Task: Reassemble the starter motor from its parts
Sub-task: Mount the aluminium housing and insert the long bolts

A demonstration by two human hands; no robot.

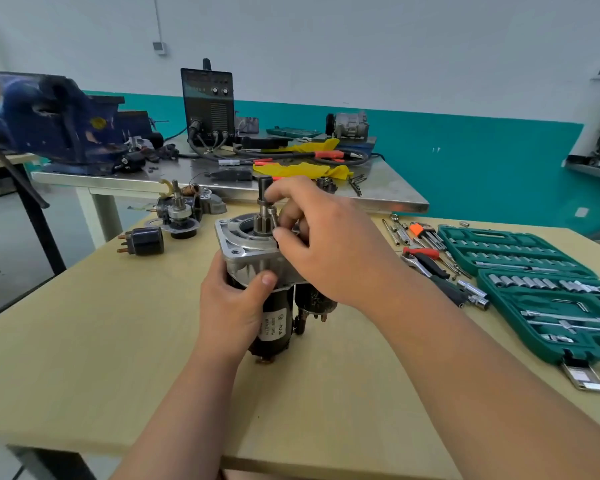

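Head view. On the tan worktop (118, 341), near its middle: starter motor (272, 327), stood upright, black body down, silver flange end up, toothed shaft (264, 202) sticking out of the top. Gripped round the upper body by the left hand (232, 306), thumb pressed on the silver housing. Right hand (326, 244) over the top end, fingers curled, index and thumb pinching a small metal piece (273, 216) right against the shaft; what the piece is, cannot tell.

Left of the motor and apart from it: black cylinder (142, 240) with copper studs, lying on its side. Just behind that, a cluster of loose parts (181, 213).

To the right: open green socket case (534, 271). Between case and motor, a ratchet (440, 278) and hex keys (426, 233).

Behind: steel worktop (378, 195) carrying a blue vise (56, 123), a black machine box (207, 98), yellow cloth (305, 169) and cables.
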